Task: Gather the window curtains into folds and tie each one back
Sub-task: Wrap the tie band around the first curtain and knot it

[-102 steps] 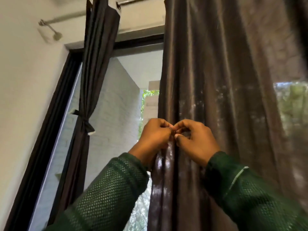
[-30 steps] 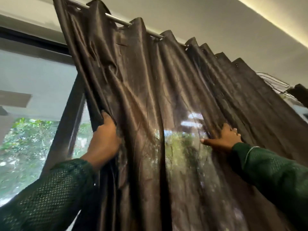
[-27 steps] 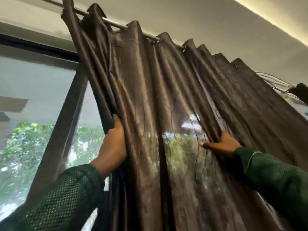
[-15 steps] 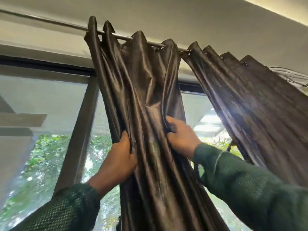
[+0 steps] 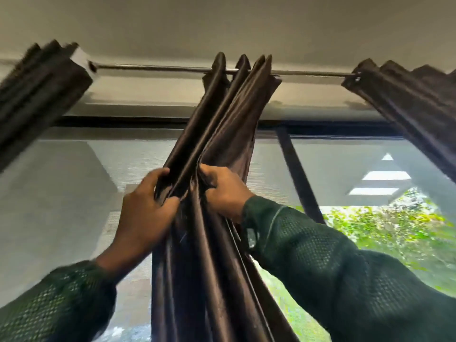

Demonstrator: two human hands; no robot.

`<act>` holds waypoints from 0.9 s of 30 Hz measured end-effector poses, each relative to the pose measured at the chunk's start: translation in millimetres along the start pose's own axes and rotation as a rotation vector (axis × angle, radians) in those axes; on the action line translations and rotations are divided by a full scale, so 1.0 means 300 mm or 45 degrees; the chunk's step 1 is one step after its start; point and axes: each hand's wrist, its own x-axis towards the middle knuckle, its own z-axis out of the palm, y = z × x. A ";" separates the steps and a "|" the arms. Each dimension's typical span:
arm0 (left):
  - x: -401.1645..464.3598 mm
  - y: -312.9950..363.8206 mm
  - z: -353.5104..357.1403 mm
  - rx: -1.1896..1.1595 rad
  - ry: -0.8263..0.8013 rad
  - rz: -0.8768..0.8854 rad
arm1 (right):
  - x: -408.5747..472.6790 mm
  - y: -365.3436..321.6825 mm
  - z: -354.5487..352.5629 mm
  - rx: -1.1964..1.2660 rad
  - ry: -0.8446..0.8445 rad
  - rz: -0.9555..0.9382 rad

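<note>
A dark brown satin curtain [image 5: 222, 114] hangs from the metal rod [image 5: 158, 68] in the middle of the window, bunched into narrow vertical folds. My left hand [image 5: 145, 208] grips the left folds, thumb and fingers curled round the cloth. My right hand [image 5: 224, 191] grips the right folds just beside it, fingers dug into the pleats. Both hands are raised to about the same height, well below the rod. The lower part of the curtain runs out of view between my green sleeves.
Another gathered dark curtain [image 5: 37, 95] hangs at the far left of the rod, and a third curtain [image 5: 414, 99] at the far right. Behind is the window with a dark frame bar [image 5: 296, 174], mesh screen and green foliage outside. The ceiling is close above.
The middle curtain has been pushed tighter together into a narrow bundle, and my hands have come closer to each other. The view has tilted up and shifted, showing the curtains at both ends.
</note>
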 end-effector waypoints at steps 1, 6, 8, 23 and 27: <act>0.022 -0.020 -0.049 0.028 0.002 0.010 | 0.017 -0.048 0.045 0.037 0.002 -0.005; 0.122 -0.144 -0.264 0.133 -0.106 -0.257 | 0.085 -0.271 0.241 0.112 -0.034 -0.033; 0.145 -0.193 -0.341 0.086 -0.212 -0.402 | 0.109 -0.334 0.302 0.138 -0.040 -0.042; -0.151 -0.205 -0.244 0.092 -0.676 -0.368 | -0.145 -0.311 0.394 0.001 0.046 0.204; -0.234 -0.134 -0.150 0.082 -0.668 -0.430 | -0.246 -0.218 0.351 0.151 0.146 0.372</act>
